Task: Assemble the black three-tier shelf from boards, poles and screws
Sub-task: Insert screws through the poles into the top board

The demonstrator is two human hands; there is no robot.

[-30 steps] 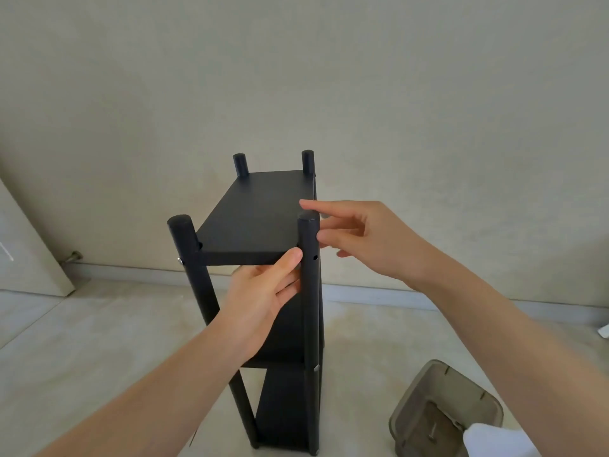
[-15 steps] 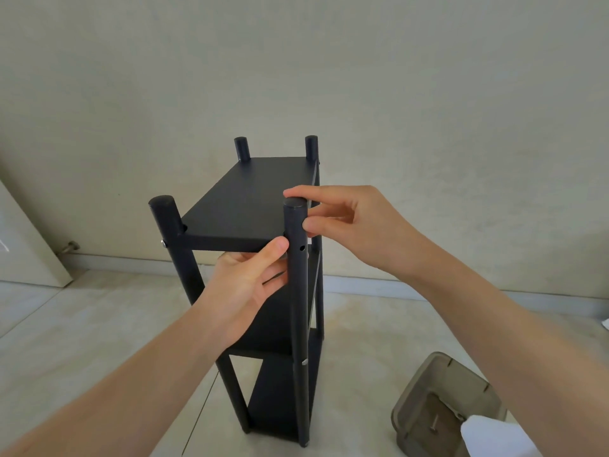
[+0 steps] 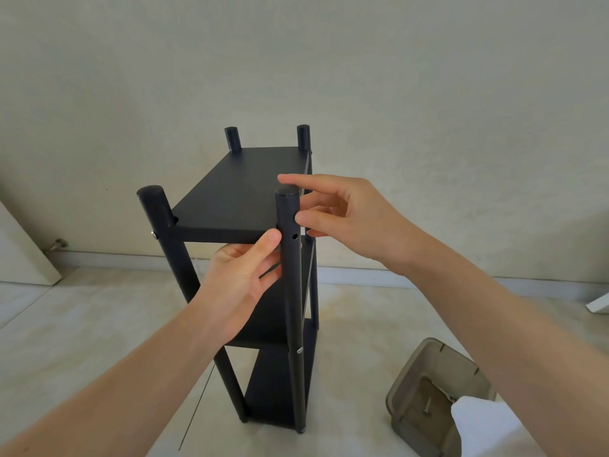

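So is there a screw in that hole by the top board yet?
No, the hole in the near right pole is empty: it shows dark, while the left pole has a shiny screw.

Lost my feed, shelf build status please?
Left hand grips near right pole under top board. Right hand pinches pole top. Screw hole there empty. Nothing in the way.

Plain wall [image 3: 428,94], pale floor [image 3: 66,341], brown see-through box [image 3: 425,390] on the floor, white cloth [image 3: 487,427] beside it
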